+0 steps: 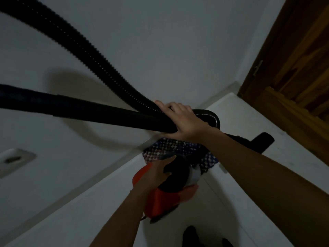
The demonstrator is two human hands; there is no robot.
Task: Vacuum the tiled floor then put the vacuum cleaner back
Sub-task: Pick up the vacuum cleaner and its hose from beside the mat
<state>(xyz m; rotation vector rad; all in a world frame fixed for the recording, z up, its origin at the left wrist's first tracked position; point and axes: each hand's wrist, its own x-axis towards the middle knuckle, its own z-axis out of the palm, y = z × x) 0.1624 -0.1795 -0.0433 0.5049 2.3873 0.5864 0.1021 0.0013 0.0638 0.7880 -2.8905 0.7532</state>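
The right hand (pixel 179 120) clamps the black hose (pixel 92 54) and wand (pixel 85 108) together; the left hand (pixel 157 171) grips the red vacuum cleaner (pixel 160 200) in the corner, so stowing seems nearly done, though vacuuming itself can't be confirmed

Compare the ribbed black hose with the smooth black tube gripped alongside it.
The ribbed black hose has a corrugated surface; the smooth black tube is plain, with one visible joint. The hose curves up toward the top left corner, while the tube runs straight to the left edge. The tube looks thicker than the hose. Both are black, and the right hand clamps both together above the orange vacuum body.
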